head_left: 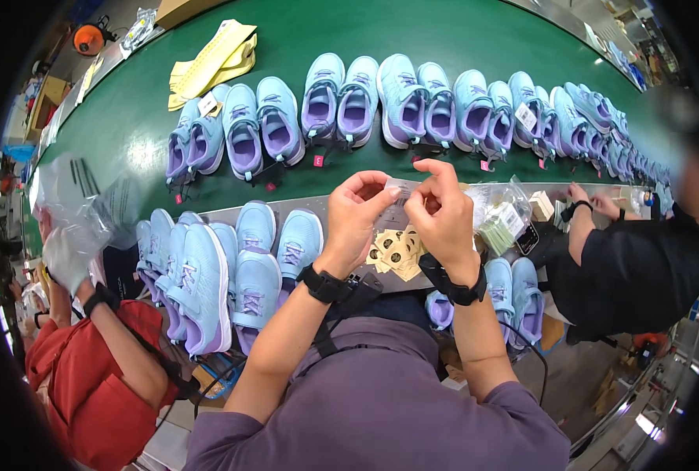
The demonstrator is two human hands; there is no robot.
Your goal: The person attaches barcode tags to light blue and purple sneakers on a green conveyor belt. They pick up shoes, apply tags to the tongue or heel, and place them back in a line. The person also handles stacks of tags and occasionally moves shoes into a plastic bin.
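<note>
My left hand (353, 216) and my right hand (442, 224) meet in the middle, each with thumb and forefinger pinched. A small clear plastic piece (402, 187) with faint dark marks is stretched between the fingertips; its exact kind is hard to make out. Just below the hands, a loose pile of small tan paper cards (396, 253) with dark round prints lies on the metal ledge. Beyond the hands, pairs of light-blue and purple sneakers (339, 98) stand in a long row on the green belt (302, 31).
More sneakers (200, 286) are grouped at left, and a few (514, 298) at right. Clear bags of labels (506, 220) lie by my right hand. Yellow paper strips (212, 63) sit far left. A gloved co-worker in red (102, 377) and one in black (628, 275) flank me.
</note>
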